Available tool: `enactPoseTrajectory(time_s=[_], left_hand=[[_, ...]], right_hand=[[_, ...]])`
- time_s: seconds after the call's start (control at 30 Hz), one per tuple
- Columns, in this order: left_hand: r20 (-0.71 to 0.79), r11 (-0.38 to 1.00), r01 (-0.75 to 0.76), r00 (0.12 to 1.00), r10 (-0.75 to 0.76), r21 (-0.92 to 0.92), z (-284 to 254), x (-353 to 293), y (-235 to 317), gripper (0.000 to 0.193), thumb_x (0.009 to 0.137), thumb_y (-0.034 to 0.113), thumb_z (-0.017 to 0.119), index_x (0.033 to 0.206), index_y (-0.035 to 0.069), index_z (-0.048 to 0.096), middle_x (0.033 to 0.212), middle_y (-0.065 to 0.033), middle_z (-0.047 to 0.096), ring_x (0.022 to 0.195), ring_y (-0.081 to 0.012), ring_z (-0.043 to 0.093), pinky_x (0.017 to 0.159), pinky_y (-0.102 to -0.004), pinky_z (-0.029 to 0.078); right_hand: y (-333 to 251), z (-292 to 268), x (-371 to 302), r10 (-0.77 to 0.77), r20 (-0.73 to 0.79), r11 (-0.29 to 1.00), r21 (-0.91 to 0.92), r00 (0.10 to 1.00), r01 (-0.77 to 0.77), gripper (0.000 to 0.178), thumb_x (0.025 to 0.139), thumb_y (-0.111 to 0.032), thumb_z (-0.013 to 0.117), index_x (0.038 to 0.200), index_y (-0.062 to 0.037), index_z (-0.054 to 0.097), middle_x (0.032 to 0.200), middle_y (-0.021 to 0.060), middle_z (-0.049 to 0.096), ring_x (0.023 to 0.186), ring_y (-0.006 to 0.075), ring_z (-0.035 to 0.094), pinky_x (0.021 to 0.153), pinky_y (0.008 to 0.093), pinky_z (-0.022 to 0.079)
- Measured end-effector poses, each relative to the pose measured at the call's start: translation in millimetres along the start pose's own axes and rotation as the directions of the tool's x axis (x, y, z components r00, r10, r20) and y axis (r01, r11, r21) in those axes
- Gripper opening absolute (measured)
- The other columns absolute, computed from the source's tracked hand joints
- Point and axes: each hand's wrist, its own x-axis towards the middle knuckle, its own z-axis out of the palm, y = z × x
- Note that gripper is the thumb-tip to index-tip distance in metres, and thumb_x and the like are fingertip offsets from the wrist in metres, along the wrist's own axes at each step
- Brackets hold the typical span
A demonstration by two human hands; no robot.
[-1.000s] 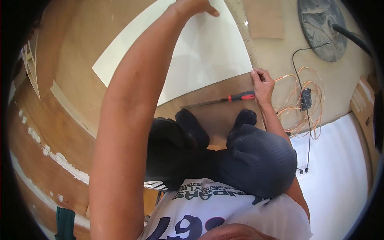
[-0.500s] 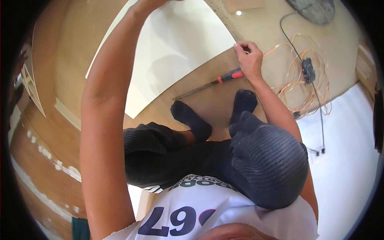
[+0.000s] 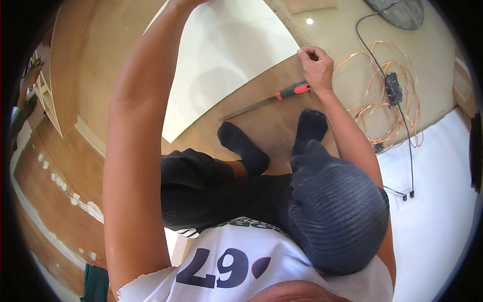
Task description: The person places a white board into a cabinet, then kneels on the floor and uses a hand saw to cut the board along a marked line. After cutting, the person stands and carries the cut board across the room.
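Left arm (image 3: 143, 110) farther left, outstretched

Ahead and left from the grip of the right hand (image 3: 317, 69), the left hand (image 3: 189, 2) is mostly cut off by the upper edge. This edge cuts also the white sheet (image 3: 234, 55), and the left forearm (image 3: 145, 75) hides one part of it. Far left of the grip, another person's hand (image 3: 33, 73) is too blurred to tell its hold.
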Motion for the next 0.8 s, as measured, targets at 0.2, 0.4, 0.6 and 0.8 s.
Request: enactPoseTrajectory(time_s=[0.2, 0.4, 0.6, 0.8], left_hand=[[0.006, 0.998, -0.062, 0.998, 0.062, 0.006, 9.2, 9.3, -12.6, 0.093, 0.061, 0.03, 0.092, 0.14, 0.01, 0.046, 0.122, -0.0221, 0.055, 0.12, -0.0389, 0.051, 0.102, -0.0463, 0.043], [0.014, 0.994, -0.102, 0.995, 0.102, 0.029, 13.0, 20.3, -31.1, 0.094, 0.061, 0.03, 0.092, 0.141, 0.011, 0.046, 0.13, -0.0217, 0.054, 0.124, -0.0384, 0.05, 0.106, -0.0464, 0.042], [0.049, 0.999, -0.012, 0.999, 0.014, -0.044, 10.4, 17.9, -18.6, 0.095, 0.061, 0.026, 0.094, 0.142, 0.012, 0.046, 0.132, -0.021, 0.053, 0.127, -0.0373, 0.047, 0.106, -0.0472, 0.041], [0.044, 0.995, 0.012, 0.999, -0.007, -0.096, 16.9, 18.7, -22.9, 0.095, 0.061, 0.023, 0.094, 0.142, 0.016, 0.046, 0.133, -0.0215, 0.052, 0.128, -0.0372, 0.046, 0.107, -0.0479, 0.04]], right_hand=[[0.8, -2.2, -1.2, 0.067, 0.015, 0.993, 0.101, 0.998, -0.068, 0.017, 0.086, -0.015, 0.074, 0.091, 0.0006, 0.072, 0.087, 0.0071, 0.066, 0.074, 0.0119, 0.062, 0.071, 0.0267, 0.051], [-3.9, -0.2, -2.0, -0.049, -0.005, 0.998, 0.025, 0.999, 0.049, 0.019, 0.086, -0.016, 0.074, 0.094, 0.0011, 0.072, 0.094, 0.0099, 0.065, 0.075, 0.0139, 0.063, 0.072, 0.0276, 0.052], [-3.1, -0.6, -2.4, -0.077, -0.034, 0.997, 0.003, 0.996, 0.077, 0.018, 0.086, -0.016, 0.074, 0.092, 0.0009, 0.072, 0.093, 0.0107, 0.066, 0.075, 0.0155, 0.065, 0.071, 0.0282, 0.053], [-4.5, -1.0, -2.7, -0.065, -0.042, 0.998, -0.014, 0.997, 0.065, 0.016, 0.085, -0.015, 0.074, 0.091, -0.0002, 0.073, 0.092, 0.0102, 0.066, 0.074, 0.0152, 0.065, 0.07, 0.0282, 0.053]])
